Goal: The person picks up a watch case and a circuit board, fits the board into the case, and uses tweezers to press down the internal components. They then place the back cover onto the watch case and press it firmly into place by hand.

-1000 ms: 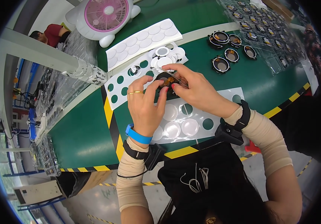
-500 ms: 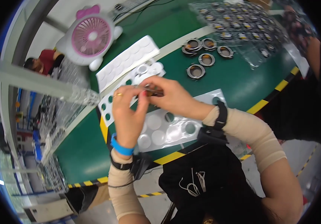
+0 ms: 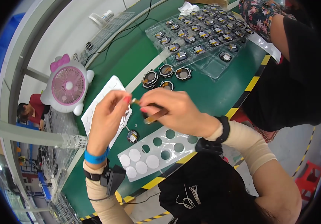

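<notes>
My left hand, a blue band at its wrist, is closed in a pinch; a tiny pale piece shows at its fingertips. Just right of it, my right hand has its fingers closed on a small part with a flat brown, shiny strip; the rest is hidden by the fingers. A short orange-brown ribbon bridges the gap between both hands' fingertips. Below them a small round electronic module lies on the green table. Beyond the right hand stand several round metal-rimmed parts.
A sheet of round white stickers, partly peeled, lies nearest me. Another white sticker sheet is behind my left hand. Clear trays of round modules spread at the back right. A pink-and-white fan stands left. Another person's arm is at right.
The head view has shifted. My hands have drawn slightly apart, with the orange-brown ribbon now showing between them. The round module on the table and the sticker sheet's empty holes have come into sight.
</notes>
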A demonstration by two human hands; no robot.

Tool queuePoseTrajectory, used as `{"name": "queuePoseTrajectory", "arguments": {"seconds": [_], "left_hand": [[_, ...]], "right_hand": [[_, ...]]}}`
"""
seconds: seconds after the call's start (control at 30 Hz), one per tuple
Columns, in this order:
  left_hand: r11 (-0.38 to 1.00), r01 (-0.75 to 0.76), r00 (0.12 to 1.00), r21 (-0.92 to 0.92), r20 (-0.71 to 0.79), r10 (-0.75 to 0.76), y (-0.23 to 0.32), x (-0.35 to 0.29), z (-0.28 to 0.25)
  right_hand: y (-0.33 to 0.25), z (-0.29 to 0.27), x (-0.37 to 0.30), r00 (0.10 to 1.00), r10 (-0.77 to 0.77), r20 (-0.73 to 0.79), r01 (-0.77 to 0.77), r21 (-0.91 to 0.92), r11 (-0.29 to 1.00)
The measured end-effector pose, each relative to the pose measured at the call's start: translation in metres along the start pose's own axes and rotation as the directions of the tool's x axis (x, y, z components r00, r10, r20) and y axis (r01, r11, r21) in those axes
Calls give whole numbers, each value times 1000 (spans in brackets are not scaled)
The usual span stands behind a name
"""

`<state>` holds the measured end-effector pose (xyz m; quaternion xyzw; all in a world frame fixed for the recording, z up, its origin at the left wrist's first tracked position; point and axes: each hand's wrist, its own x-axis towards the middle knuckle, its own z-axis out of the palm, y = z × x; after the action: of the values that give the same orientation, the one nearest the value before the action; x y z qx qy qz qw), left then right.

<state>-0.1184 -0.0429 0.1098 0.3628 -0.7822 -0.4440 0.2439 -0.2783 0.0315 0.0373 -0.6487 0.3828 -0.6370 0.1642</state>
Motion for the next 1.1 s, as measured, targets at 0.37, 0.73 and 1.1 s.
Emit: {"name": "queuePoseTrajectory", "arguments": {"seconds": [0.37,0.73,1.1], "left_hand": [[588,-307,945,749,167,281,-41,171,106],[626,-228,966,746,256,47,-37,206,127],[938,261,955,-229,199,-218,-26,152,87]], "right_hand": [[-11,-69,-57,855,487,-178,-441,246,863],[-7,-87,-69,860,487,-154,-467,150,872],[-19,-71,-65,904,414,-110,-401,120,908]]}}
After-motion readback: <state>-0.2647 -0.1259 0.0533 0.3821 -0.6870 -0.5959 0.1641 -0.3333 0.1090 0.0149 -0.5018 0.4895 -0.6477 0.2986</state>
